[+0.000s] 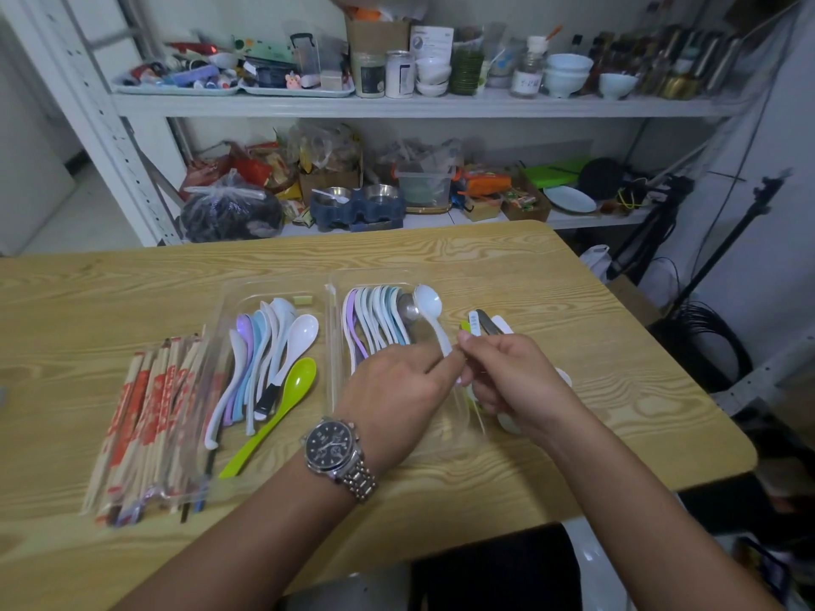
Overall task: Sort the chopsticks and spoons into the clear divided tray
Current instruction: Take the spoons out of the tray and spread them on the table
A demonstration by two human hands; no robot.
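Note:
Two clear trays lie side by side on the wooden table (485,258). The right tray (335,346) holds a row of pastel spoons (375,319) on edge. My left hand (397,390) pinches the handle of a white spoon (430,308) whose bowl points away over that tray. My right hand (516,377) grips a bundle of several spoon handles (483,324) sticking up just right of the tray. The left tray (229,302) holds loose spoons, among them a lime green spoon (282,403). Paper-wrapped chopsticks (145,425) lie at the far left.
A white shelf unit (397,105) crowded with bowls, jars and bags stands behind the table. A tripod (723,253) and cables stand to the right. I wear a metal wristwatch (337,452) on my left wrist.

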